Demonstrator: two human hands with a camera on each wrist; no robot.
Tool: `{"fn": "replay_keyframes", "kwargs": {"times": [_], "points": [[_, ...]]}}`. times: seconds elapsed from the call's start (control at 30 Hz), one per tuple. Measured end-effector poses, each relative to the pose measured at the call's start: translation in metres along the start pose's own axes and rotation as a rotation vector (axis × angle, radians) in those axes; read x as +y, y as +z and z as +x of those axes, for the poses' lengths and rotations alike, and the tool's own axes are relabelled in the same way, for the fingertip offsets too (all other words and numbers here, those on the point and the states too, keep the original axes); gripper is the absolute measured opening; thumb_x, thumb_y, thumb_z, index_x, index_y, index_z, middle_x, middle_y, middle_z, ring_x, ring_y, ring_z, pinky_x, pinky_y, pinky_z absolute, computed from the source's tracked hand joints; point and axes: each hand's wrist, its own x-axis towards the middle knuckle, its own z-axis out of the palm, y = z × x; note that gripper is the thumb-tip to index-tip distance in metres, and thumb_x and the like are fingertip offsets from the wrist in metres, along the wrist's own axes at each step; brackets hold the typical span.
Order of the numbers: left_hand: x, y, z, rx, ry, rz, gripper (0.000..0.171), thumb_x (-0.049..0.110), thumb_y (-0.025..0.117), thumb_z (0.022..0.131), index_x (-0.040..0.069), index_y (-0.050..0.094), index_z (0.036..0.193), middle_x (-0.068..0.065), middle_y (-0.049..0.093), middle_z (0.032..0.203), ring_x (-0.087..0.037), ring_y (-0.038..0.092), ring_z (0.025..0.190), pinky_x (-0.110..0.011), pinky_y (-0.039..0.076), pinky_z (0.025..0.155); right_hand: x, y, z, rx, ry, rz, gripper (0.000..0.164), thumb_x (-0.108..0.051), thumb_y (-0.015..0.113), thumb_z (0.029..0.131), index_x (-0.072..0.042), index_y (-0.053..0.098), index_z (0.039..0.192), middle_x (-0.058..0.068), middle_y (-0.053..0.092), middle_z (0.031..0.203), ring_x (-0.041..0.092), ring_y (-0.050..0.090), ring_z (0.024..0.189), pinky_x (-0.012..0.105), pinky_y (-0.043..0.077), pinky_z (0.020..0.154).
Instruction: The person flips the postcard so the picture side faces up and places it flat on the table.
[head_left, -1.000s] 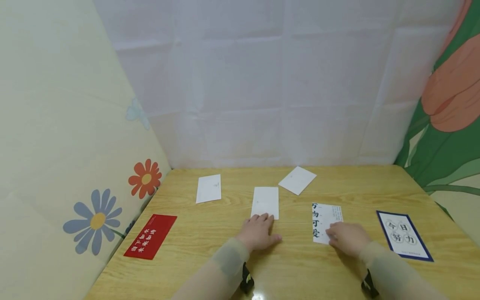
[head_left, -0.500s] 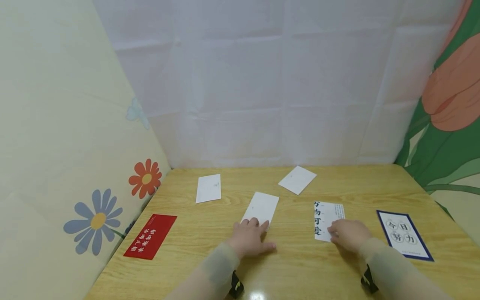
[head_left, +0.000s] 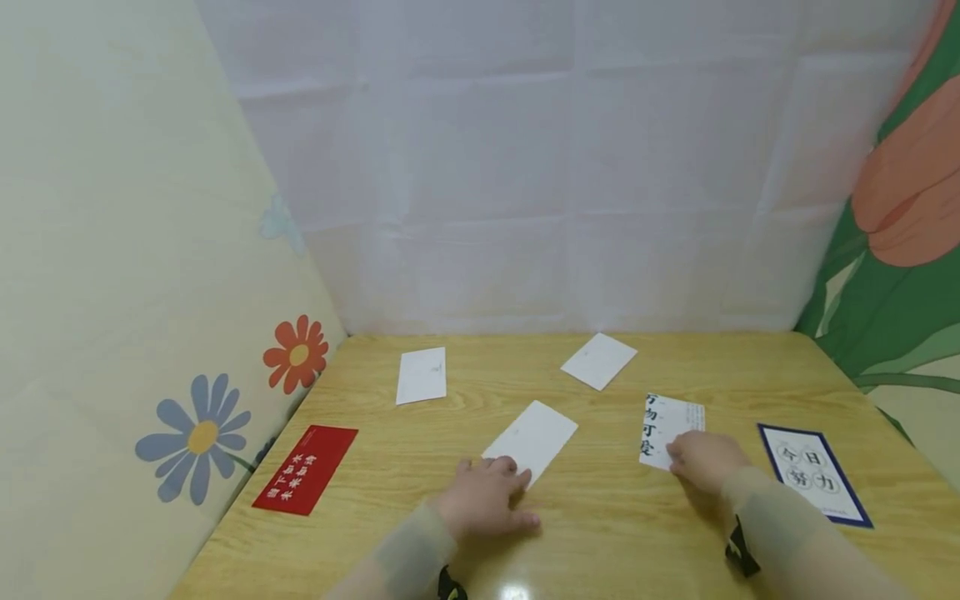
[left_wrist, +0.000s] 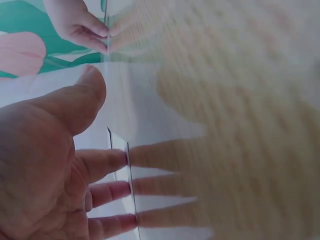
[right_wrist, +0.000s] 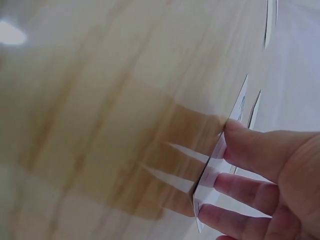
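Note:
In the head view, my left hand (head_left: 483, 497) rests its fingertips on the near left edge of a white card (head_left: 534, 437), which lies slanted on the table. Its fingers look nearly straight in the left wrist view, thumb (left_wrist: 90, 97) held apart. My right hand (head_left: 707, 460) touches the right part of a white card with black characters (head_left: 656, 429). From the right wrist camera, thumb and fingertips press on that card (right_wrist: 212, 167), spread along it. To the right of this hand lies a blue-bordered card (head_left: 813, 471).
A red card with white characters (head_left: 306, 469) lies at the table's left side. Toward the back are a white card (head_left: 422, 375) on the left and another tilted white card (head_left: 600, 361). A white cloth (head_left: 510, 167) hangs behind the wooden table (head_left: 600, 542).
Under my left hand the white card has turned clockwise, while that hand has moved left and nearer to me. My right hand and the card with black characters have shifted slightly right and away.

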Motion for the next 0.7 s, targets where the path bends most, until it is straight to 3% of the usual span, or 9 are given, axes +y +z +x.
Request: {"fn": "replay_keyframes", "kwargs": {"times": [0.33, 0.53, 0.7], "points": [[-0.001, 0.0, -0.013, -0.018, 0.106, 0.015, 0.064, 0.065, 0.054, 0.086, 0.023, 0.056, 0.135, 0.003, 0.047, 0.144, -0.024, 0.044, 0.13, -0.052, 0.029, 0.104, 0.008, -0.003, 0.007, -0.006, 0.018, 0.033, 0.028, -0.016, 0.068, 0.087, 0.0, 0.067, 0.11, 0.02, 0.065, 0.113, 0.043, 0.056, 0.111, 0.058, 0.039, 0.096], [-0.001, 0.001, -0.021, -0.016, 0.191, 0.024, 0.063, 0.062, 0.053, 0.088, 0.02, 0.057, 0.135, 0.001, 0.046, 0.144, -0.022, 0.045, 0.131, -0.045, 0.031, 0.107, 0.013, -0.004, 0.012, -0.007, 0.016, 0.007, 0.027, -0.015, 0.066, 0.088, 0.0, 0.067, 0.112, 0.02, 0.064, 0.115, 0.042, 0.056, 0.111, 0.058, 0.039, 0.096], [0.0, 0.005, -0.027, -0.037, 0.227, -0.025, 0.066, 0.059, 0.056, 0.089, 0.013, 0.055, 0.137, -0.002, 0.044, 0.147, -0.022, 0.042, 0.133, -0.035, 0.033, 0.108, 0.016, -0.007, 0.014, -0.01, 0.023, 0.009, 0.028, -0.014, 0.064, 0.089, 0.001, 0.066, 0.113, 0.022, 0.063, 0.116, 0.044, 0.055, 0.112, 0.059, 0.038, 0.096]]}}
